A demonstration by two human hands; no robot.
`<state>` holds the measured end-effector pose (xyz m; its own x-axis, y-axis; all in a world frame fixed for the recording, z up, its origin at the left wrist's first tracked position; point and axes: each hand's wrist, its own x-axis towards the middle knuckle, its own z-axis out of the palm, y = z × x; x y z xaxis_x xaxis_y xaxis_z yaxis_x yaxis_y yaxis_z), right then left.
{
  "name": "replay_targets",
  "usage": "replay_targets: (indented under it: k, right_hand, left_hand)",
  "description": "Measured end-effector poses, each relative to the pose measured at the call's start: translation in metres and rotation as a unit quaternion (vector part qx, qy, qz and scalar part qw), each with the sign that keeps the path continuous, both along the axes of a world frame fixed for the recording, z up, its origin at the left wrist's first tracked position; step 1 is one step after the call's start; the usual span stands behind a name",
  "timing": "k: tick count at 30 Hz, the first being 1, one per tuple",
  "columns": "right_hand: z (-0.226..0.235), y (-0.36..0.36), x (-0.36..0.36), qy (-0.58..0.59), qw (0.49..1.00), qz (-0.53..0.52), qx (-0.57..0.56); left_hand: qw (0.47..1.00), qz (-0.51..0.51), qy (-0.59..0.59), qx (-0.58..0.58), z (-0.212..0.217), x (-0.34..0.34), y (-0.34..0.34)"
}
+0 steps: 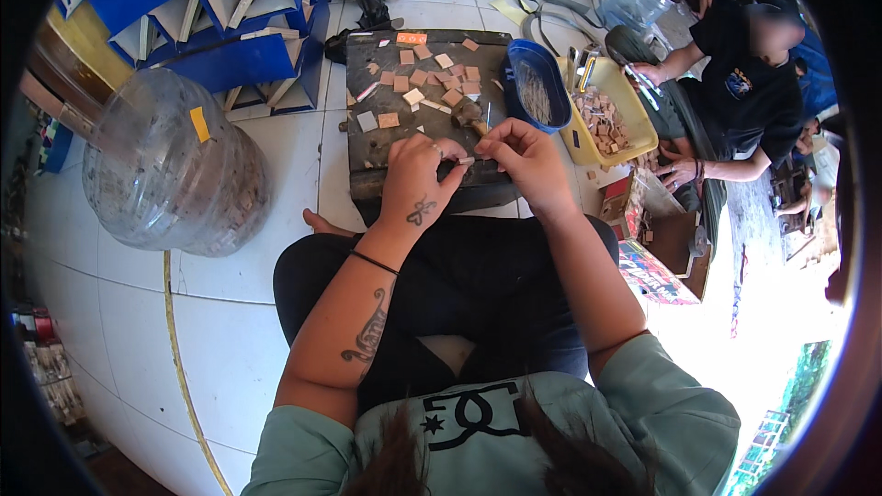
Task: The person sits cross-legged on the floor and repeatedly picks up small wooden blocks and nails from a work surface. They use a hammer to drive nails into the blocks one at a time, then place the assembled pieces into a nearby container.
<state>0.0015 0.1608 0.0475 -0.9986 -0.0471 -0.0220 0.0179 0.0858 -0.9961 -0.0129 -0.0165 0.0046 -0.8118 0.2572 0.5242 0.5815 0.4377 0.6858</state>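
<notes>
Both forearms reach forward over the lap to the near edge of the dark work block (367, 142). The left hand (415, 176) lies knuckles up, its fingers curled in and pinching a small pale piece (466, 161); the right hand (524, 158) meets it from the other side, fingertips closed narrowly on the same piece, so the two hands touch just above the block's near edge (the piece itself is too small to make out further).

Small tan and pink squares (415, 96) lie scattered over the block's far half, with an orange tag (411, 38) at its far edge. A blue tub (536, 83) touches the block's right side, a yellow tray (634, 110) beyond it. A clear water jug (170, 165) with a yellow sticker stands well left of the block, white floor tiles (294, 165) open between them.
</notes>
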Motion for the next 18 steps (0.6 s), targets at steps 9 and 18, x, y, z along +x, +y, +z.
replay_targets:
  k: [9,18]
  right_hand:
    - [-0.003,0.005,0.006,-0.004,0.998,-0.063,-0.025]
    - [-0.006,0.002,0.012,0.051,0.995,-0.072,0.040]
  left_hand:
    - [0.986,-0.074,-0.062,0.139,0.008,0.004,0.004]
    - [0.999,-0.030,0.015,0.025,0.002,0.003,0.003]
